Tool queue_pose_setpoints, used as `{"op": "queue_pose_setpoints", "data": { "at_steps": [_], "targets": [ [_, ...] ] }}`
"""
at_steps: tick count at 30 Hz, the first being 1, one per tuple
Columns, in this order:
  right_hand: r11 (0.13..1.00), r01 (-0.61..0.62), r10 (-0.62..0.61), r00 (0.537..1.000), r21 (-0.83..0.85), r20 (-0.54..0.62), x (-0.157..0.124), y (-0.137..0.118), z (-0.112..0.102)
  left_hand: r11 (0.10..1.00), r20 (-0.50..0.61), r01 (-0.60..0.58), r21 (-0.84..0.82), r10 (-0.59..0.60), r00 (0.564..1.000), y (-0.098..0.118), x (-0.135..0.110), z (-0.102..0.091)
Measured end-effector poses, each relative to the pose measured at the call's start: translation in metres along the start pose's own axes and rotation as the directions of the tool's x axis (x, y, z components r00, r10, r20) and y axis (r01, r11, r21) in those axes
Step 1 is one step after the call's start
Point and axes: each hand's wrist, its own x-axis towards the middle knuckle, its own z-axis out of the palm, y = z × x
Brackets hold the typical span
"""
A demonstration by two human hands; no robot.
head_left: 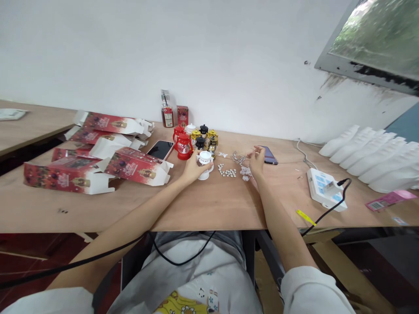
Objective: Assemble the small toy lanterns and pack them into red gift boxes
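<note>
My left hand (194, 167) is wrapped round a small white lantern (204, 167) that stands upright at the middle of the table. Over to the right, my right hand (256, 160) is raised a little above the table with its fingers curled together; anything between the fingertips is too small to make out. Between the hands lie several round white button-like pieces (227, 173), a pile of thin metal pieces (238, 158) and some flat whitish pieces (245, 173). Behind my left hand stand several little lanterns, among them a red lantern (183, 147) and a black lantern (200, 143).
Red printed boxes (131, 166) lie flattened at the left, beside a phone (160, 150). A purple phone (269, 155) is behind my right hand. Farther right are a white power strip (322, 189) with a black cable and stacked white pieces (376, 159). A bottle (167, 114) stands by the wall.
</note>
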Motion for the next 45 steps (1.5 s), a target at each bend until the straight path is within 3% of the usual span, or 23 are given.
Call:
{"op": "queue_pose_setpoints", "data": {
  "at_steps": [5,10,14,19,30,36,45],
  "targets": [
    [0.965,-0.064,0.038,0.994,0.253,0.107,-0.013,-0.021,0.015,0.999,0.064,-0.038,0.01,0.037,0.997,0.005,-0.004,-0.001],
    [0.762,-0.218,0.005,0.943,0.61,0.332,-0.037,-0.061,0.025,0.995,0.177,-0.078,0.069,0.065,0.982,0.024,-0.014,-0.001],
    [0.633,-0.379,-0.005,0.87,0.675,0.493,-0.053,-0.083,0.023,0.993,0.2,-0.097,0.072,0.081,0.976,0.03,-0.015,-0.002],
    [0.522,-0.497,0.015,0.818,0.693,0.575,-0.056,-0.088,0.02,0.994,0.195,-0.101,0.041,0.091,0.977,0.023,-0.011,-0.001],
    [0.487,-0.584,0.023,0.752,0.649,0.659,-0.062,-0.086,0.023,0.996,0.234,-0.073,-0.041,0.081,0.969,0.021,-0.012,0.0],
    [0.481,-0.571,0.023,0.767,0.665,0.642,-0.063,-0.085,0.024,0.995,0.295,-0.078,-0.06,0.092,0.951,0.022,-0.013,0.0],
    [0.574,-0.483,0.052,0.828,0.662,0.559,-0.063,-0.08,0.029,0.994,0.36,-0.058,-0.088,0.086,0.929,0.025,-0.013,-0.002]
  ]
}}
